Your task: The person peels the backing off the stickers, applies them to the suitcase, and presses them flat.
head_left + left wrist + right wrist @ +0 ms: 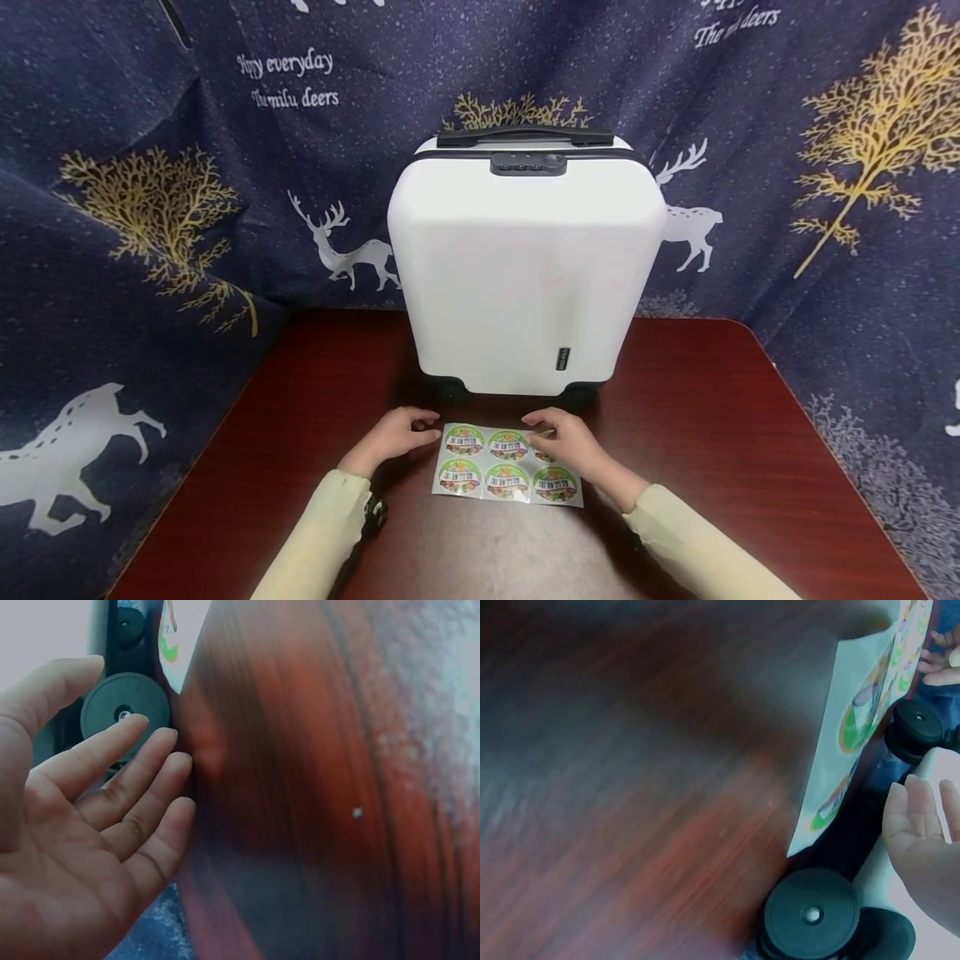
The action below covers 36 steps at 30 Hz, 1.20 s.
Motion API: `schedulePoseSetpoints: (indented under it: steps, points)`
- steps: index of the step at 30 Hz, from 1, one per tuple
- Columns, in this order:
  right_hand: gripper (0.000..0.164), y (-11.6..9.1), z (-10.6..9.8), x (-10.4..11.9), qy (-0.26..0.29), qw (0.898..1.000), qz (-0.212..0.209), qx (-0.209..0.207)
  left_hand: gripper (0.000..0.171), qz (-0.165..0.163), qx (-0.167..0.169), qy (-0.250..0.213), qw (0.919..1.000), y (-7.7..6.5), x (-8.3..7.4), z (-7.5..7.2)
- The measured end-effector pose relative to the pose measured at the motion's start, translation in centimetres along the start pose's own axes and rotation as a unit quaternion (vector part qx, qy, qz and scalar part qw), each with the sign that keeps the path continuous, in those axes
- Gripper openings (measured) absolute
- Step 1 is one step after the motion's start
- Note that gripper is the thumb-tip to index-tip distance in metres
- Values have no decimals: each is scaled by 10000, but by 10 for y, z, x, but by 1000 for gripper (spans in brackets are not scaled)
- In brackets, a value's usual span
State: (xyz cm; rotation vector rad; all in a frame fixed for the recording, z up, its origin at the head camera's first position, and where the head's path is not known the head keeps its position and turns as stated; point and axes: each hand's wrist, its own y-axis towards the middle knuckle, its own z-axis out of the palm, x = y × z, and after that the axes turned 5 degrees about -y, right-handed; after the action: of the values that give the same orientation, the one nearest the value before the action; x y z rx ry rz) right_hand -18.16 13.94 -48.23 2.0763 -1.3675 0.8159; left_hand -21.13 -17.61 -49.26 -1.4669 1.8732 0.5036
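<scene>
A sheet of round green fruit-label stickers (482, 468) lies flat on the table, with several labels in two rows. Just off its left edge is my left hand (397, 433), its fingers loosely bent and thumb apart. The left wrist view shows that hand (97, 802) with nothing in its palm. My right hand (573, 442) hovers at the sheet's upper right and hides part of a label. In the right wrist view, the right hand (926, 844) has extended fingers and holds nothing; whether it touches the sheet (821, 761) I cannot tell.
Behind the sheet a white suitcase (525, 275) stands upright, with a black handle (525, 136) on top and black wheels (811, 915) below. It sits on a dark red wooden table (697, 417). A blue cloth printed with deer (330, 150) hangs behind.
</scene>
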Motion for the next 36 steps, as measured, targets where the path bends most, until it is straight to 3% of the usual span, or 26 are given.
schedulePoseSetpoints:
  steps: [13, 25, 36]
  points:
    - [30, 12, 22, 7, 78, 9999, 55, 135, 37, 147, 145, 129, 9997, 4, -3, 1]
    - [31, 23, 41, 20, -236, 9982, -35, 555, 34, 426, 350, 355, 9978, 7, -5, 0]
    - [29, 38, 48, 30, -179, 9955, 90, 924, 30, 433, 425, 365, 9975, 12, -3, 0]
